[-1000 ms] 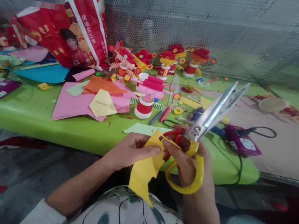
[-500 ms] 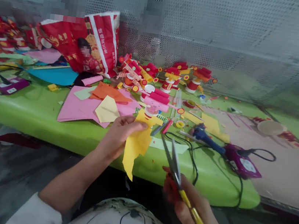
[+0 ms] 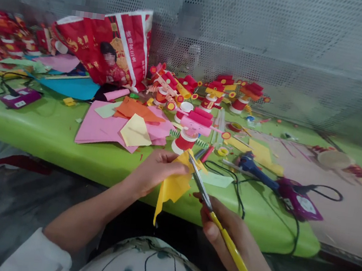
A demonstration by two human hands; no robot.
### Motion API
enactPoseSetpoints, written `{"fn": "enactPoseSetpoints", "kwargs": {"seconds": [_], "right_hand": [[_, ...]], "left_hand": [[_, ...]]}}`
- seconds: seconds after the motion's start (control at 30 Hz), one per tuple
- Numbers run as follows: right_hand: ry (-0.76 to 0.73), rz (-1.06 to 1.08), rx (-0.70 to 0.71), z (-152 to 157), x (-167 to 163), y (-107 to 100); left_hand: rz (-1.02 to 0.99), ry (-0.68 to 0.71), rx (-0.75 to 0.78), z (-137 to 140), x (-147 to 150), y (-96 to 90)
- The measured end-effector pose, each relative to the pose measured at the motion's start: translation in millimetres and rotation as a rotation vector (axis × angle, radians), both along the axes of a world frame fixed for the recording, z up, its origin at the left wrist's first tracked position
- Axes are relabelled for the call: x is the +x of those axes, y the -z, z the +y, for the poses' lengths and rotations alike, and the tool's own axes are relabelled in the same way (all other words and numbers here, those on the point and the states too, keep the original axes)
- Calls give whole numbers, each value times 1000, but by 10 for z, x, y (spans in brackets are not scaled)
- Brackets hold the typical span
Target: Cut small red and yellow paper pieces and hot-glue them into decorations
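A jagged-edged piece of yellow paper is pinched between the thumb and fingers of my left hand, just over the table's front edge. My right hand grips yellow-handled scissors. Their blades point up and left, and the tips lie at the top right of the paper; the blades look nearly closed. Right behind the paper stands a red and white paper cup figure with a pink roll on top. Pink sheets and a cream paper piece lie left of it.
A blue glue gun and a purple power box with black cables lie at the right. Several paper figures and a red bag stand along the mesh wall. Another purple box is at the left.
The scissors have moved up and left onto the yellow paper, their blades coming closer together. My left hand has brought the paper slightly lower and tilted it.
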State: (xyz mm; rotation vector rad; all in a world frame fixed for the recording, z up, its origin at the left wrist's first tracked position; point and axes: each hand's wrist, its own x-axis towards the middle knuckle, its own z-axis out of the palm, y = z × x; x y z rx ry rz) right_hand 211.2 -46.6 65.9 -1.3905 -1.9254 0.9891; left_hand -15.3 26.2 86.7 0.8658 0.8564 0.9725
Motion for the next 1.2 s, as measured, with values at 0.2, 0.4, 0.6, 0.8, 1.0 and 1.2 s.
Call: {"fn": "enactPoseSetpoints", "kwargs": {"seconds": [0.2, 0.4, 0.6, 0.8, 1.0, 1.2], "right_hand": [[-12, 84, -52, 36, -45, 1], [-44, 71, -72, 80, -32, 54], [-89, 31, -56, 137, 53, 133], [-166, -41, -13, 230, 81, 142], [-87, 25, -44, 206, -6, 98], [-31, 182, -179, 148, -98, 117]], "left_hand": [[22, 4, 14, 22, -18, 25], [17, 19, 22, 56, 25, 83], [29, 59, -36, 103, -13, 153], [66, 34, -157, 149, -151, 189], [-44, -150, -77, 113, -242, 206], [-32, -431, 72, -1, -172, 273]]}}
